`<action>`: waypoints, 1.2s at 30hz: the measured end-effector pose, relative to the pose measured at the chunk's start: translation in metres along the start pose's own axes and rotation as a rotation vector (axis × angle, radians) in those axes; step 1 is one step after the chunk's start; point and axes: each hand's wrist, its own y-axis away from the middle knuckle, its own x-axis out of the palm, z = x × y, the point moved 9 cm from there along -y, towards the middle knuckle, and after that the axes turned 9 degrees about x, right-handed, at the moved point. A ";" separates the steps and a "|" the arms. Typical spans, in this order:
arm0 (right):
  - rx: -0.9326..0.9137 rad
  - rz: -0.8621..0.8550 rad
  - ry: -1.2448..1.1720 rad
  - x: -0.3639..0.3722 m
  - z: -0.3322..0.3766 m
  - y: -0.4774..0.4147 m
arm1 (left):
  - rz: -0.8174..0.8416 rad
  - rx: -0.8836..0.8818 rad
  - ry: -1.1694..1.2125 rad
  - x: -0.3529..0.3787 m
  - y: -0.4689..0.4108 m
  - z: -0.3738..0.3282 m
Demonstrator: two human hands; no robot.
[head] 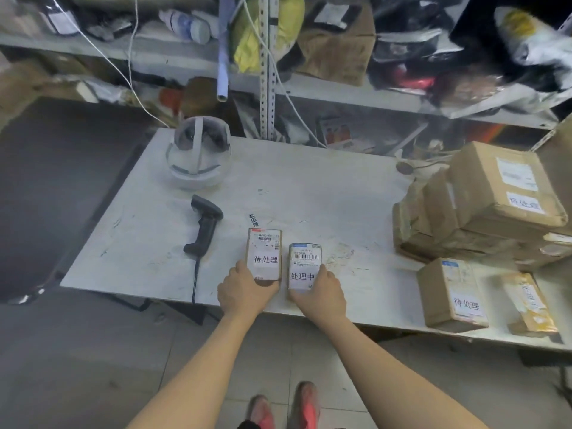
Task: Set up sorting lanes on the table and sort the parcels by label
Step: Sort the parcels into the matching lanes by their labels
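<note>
Here, each hand's fingers (240,267) grip one parcel (264,253) (near end).

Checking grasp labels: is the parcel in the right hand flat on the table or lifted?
Cannot tell for sure. The small parcel sits label-up over the table, right hand gripping its near end.

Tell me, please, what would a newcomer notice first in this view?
First, the two small labelled parcels side by side at the table's near edge: the left hand holds the one marked 待处理, the right hand the one marked 处理中. Next, the stack of cardboard boxes piled at the right end. A black barcode scanner lies left of the hands, with a white headset behind it.
</note>
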 end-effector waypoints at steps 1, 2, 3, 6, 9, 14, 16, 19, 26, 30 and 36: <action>0.017 -0.015 -0.001 0.005 0.000 -0.001 | -0.009 -0.013 0.026 0.002 0.000 -0.001; 0.039 -0.031 0.004 0.010 -0.001 -0.002 | -0.014 -0.024 0.044 0.004 -0.001 -0.003; 0.065 -0.055 0.013 0.014 -0.002 -0.003 | -0.022 -0.035 0.060 0.006 -0.002 -0.004; 0.166 -0.110 0.038 0.021 -0.008 -0.008 | -0.064 -0.065 0.109 0.009 -0.004 -0.005; 0.241 -0.102 0.002 0.025 -0.011 -0.013 | -0.091 -0.051 0.118 0.009 -0.008 -0.005; 0.250 -0.148 -0.070 0.015 -0.011 -0.013 | -0.159 0.038 0.091 -0.006 -0.006 -0.010; 0.236 -0.168 -0.085 0.007 -0.013 -0.013 | -0.185 0.063 0.105 -0.012 -0.004 -0.013; 0.223 -0.174 -0.142 -0.003 -0.019 -0.012 | -0.223 0.111 0.147 -0.019 0.000 -0.022; 0.242 -0.133 -0.271 -0.031 -0.049 0.002 | -0.224 0.126 0.267 -0.030 0.005 -0.049; 0.233 -0.157 -0.347 -0.069 -0.073 0.016 | -0.223 0.183 0.274 -0.040 0.013 -0.086; 0.120 -0.252 -0.420 -0.169 -0.112 0.036 | -0.248 0.240 0.310 -0.051 0.048 -0.172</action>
